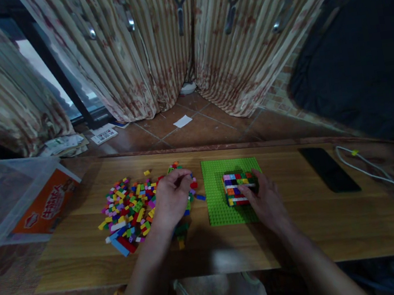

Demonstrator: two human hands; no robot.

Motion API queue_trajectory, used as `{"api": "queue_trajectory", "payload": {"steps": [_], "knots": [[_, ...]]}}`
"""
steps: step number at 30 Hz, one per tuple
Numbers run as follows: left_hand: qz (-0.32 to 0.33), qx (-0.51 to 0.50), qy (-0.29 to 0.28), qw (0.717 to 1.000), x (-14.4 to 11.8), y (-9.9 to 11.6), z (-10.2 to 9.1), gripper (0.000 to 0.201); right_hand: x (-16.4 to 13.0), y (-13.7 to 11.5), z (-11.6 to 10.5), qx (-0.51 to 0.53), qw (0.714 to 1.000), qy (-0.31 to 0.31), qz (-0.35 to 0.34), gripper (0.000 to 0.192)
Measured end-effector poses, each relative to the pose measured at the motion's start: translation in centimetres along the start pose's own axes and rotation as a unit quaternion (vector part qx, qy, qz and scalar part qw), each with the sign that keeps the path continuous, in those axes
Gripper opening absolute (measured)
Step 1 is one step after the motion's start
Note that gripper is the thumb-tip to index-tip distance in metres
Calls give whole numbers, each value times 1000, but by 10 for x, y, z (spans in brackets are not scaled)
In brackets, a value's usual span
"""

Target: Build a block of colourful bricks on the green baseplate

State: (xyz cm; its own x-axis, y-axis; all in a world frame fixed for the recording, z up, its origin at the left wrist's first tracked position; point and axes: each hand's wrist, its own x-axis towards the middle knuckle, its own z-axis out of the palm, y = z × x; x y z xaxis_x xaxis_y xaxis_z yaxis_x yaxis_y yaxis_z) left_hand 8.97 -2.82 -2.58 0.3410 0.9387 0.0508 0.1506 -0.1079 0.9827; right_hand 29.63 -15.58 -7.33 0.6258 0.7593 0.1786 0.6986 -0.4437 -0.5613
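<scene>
Two hands: the right hand (268, 201) sets thumb and fingers against the toy-brick block (234, 192), right of centre, whether clamping I can't tell; the left hand (174, 192) bunches its fingertips, contents hidden. I judge the block light, stiff, separable; I'd grasp opposite sides low. Beneath: green studded baseplate (217, 214), wood-grain tabletop (321, 227); striped curtains (157, 50) along the top.

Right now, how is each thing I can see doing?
Loose bricks: scattered in a pile
Green plate: lying flat
Brick block: stacked, on the green plate
Left hand: curled, by the loose bricks
Right hand: touching the brick block
Phone: flat, screen dark
Curtains: hanging in folds
Paper: lying flat
</scene>
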Motion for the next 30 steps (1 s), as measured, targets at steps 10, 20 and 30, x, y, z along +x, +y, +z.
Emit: {"api": "queue_trajectory", "payload": {"steps": [10, 20, 30], "knots": [[0, 12, 11, 1000, 0, 2, -2, 20, 2, 3, -3, 100, 995, -7, 25, 81], [-7, -34, 91, 995, 6, 6, -23, 19, 7, -3, -16, 219, 962, 146, 73, 53], [-3, -100, 196, 976, 5, 13, -46, 18, -36, -63, -4, 185, 962, 17, -199, 21]]}}
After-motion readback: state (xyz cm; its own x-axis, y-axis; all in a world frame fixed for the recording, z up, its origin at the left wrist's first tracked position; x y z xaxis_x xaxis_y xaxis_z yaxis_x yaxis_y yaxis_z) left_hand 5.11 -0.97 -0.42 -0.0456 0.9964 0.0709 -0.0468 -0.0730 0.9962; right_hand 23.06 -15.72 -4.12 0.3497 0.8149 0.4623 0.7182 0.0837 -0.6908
